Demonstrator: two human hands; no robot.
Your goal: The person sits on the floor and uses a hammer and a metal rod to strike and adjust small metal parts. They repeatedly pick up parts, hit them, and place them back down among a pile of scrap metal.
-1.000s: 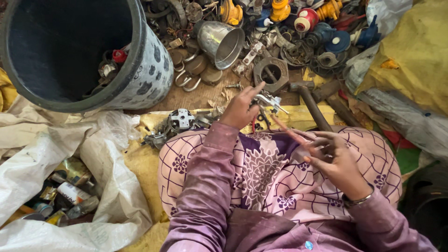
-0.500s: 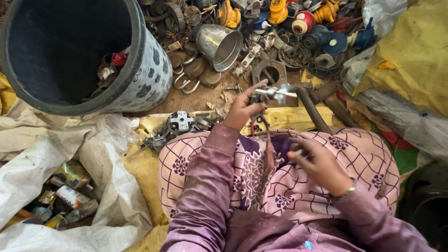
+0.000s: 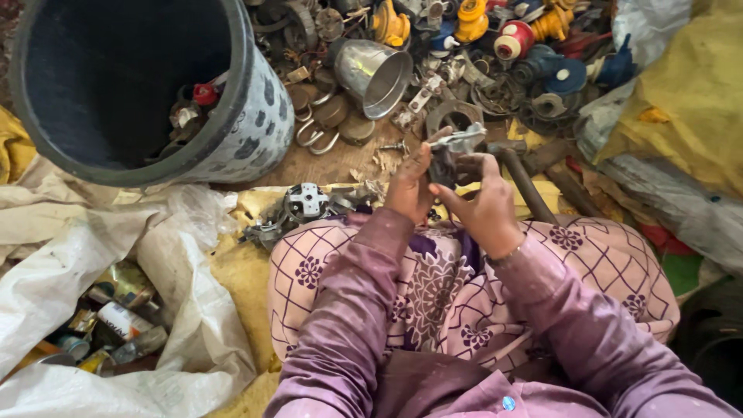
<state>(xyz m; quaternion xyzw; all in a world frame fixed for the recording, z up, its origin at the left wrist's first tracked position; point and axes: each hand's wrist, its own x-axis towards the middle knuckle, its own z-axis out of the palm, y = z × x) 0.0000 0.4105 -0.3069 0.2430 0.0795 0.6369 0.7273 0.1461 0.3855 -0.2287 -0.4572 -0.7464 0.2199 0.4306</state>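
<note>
**Head view: both hands on one metal part**

Gripped small grey metal part (image 3: 457,147) from both sides: left hand (image 3: 409,186) and right hand (image 3: 486,205) closed on it, held above lap, centre-far. Hammer (image 3: 520,179) lay just right of hands. Large dark bucket (image 3: 139,85) stood far left, shiny metal cup (image 3: 375,73) beside it amid scrap.

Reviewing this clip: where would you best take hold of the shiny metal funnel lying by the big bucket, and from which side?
Take the shiny metal funnel by its wide rim, from the side nearest the person. It lies tipped over with the open mouth facing down-right toward bare floor, while scrap parts crowd its narrow end. Both the left hand and the right hand are busy on a small metal part.
</note>
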